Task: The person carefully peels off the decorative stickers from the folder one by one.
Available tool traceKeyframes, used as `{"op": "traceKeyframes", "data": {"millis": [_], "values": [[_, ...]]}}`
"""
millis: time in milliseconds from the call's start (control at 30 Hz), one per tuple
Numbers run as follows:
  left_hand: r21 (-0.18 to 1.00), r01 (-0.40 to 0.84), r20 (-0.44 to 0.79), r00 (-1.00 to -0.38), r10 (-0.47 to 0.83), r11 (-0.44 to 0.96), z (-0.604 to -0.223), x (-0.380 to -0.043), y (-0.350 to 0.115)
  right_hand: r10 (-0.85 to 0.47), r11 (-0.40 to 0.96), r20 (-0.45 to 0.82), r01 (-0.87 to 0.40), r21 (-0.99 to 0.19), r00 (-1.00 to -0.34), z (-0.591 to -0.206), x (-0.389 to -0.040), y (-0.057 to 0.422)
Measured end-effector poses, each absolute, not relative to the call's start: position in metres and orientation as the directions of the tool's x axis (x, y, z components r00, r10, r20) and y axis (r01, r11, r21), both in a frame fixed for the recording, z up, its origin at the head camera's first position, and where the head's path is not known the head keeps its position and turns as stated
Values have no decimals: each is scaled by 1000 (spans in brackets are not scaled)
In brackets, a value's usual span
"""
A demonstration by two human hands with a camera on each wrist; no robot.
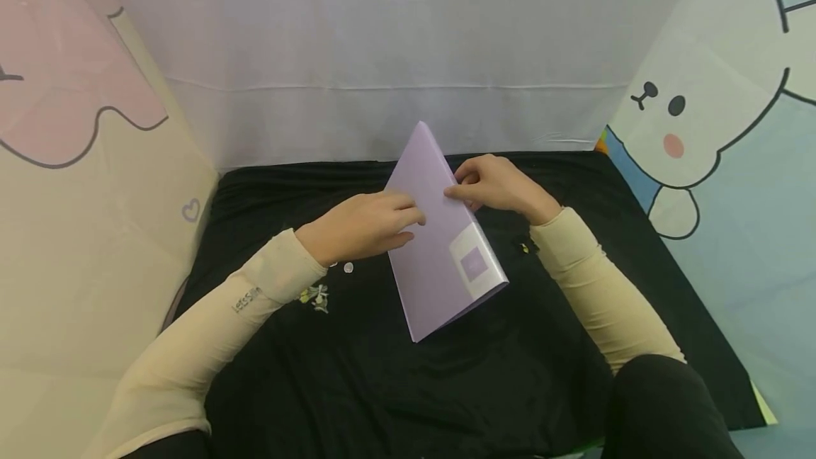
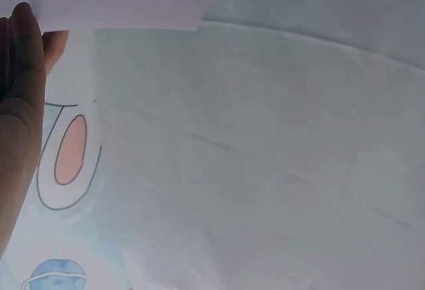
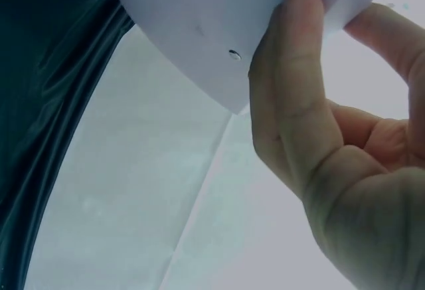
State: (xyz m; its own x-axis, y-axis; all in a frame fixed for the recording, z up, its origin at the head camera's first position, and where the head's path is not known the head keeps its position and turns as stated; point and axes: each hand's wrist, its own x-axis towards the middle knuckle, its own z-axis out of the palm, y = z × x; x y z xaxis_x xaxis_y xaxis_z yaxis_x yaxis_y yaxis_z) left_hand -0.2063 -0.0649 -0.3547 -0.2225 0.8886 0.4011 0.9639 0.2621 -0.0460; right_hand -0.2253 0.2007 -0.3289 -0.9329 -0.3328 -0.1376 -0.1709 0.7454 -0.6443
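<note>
A light purple folder stands tilted above the black cloth, a white label with a purple square near its lower right corner. My right hand pinches its right edge, thumb on the front and fingers behind. In the right wrist view, the fingers of that hand press the back of the folder, where a small metal-rimmed hole shows. My left hand is in front of the cover with loosely bent fingers. The left wrist view has that hand at the lower edge of the folder.
Black cloth covers the table. Beside the left sleeve lie a small yellow and white trinket and a small white round piece. Another small dark and yellow item is by the right sleeve. Printed fabric and white fabric surround the table.
</note>
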Motion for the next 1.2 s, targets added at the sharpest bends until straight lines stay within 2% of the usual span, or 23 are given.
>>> {"op": "traceKeyframes", "data": {"millis": [200, 433, 567, 867, 1200], "values": [[-55, 987, 355, -122, 927, 150, -325, -194, -42, -376, 721, -119, -210, -660, -919, -321, -225, 187], [4, 998, 291, -62, 955, 64, -320, -191, -23, -412, 731, -96, -266, -628, -906, -319, -224, 175], [34, 997, 240, -74, 968, 68, -320, -191, -20, -439, 719, -85, -293, -630, -895, -319, -223, 172], [34, 986, 61, -162, 985, 161, -312, -190, -16, -454, 664, -109, -254, -703, -884, -317, -220, 169], [72, 988, 54, -144, 988, 140, -307, -195, -19, -478, 654, -54, -314, -688, -876, -331, -213, 179]]}}
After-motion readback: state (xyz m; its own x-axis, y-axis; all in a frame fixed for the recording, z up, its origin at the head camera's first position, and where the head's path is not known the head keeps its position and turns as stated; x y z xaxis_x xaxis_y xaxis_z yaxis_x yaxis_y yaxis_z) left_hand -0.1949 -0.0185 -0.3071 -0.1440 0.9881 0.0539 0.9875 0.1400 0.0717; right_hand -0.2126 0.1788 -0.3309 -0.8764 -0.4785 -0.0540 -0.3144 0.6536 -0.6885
